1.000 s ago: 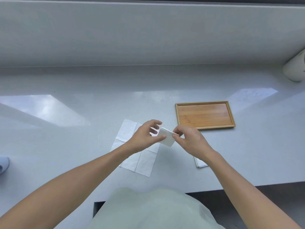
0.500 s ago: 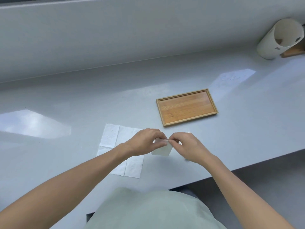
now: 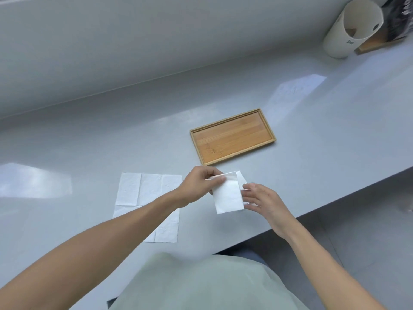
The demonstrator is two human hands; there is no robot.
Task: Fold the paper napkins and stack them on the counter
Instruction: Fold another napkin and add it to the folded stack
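Observation:
A folded white paper napkin [image 3: 228, 194] hangs just above the grey counter [image 3: 312, 139], pinched at its top edge by my left hand [image 3: 201, 186]. My right hand [image 3: 260, 199] is beside its right edge with fingers spread, the fingertips touching the paper. A corner of another folded napkin [image 3: 241, 179] peeks out from behind it on the counter; most of it is hidden. To the left, an unfolded white napkin [image 3: 145, 193] lies flat on the counter, partly under my left forearm.
An empty wooden tray [image 3: 232, 136] lies behind the hands. A white cylindrical holder [image 3: 350, 30] leans at the far right corner beside a wooden block and a dark package. The counter's front edge runs diagonally on the right.
My right hand has let go of the napkin's top edge and opened beside it. The napkin now hangs from my left hand, showing its flat face. The view has tilted further.

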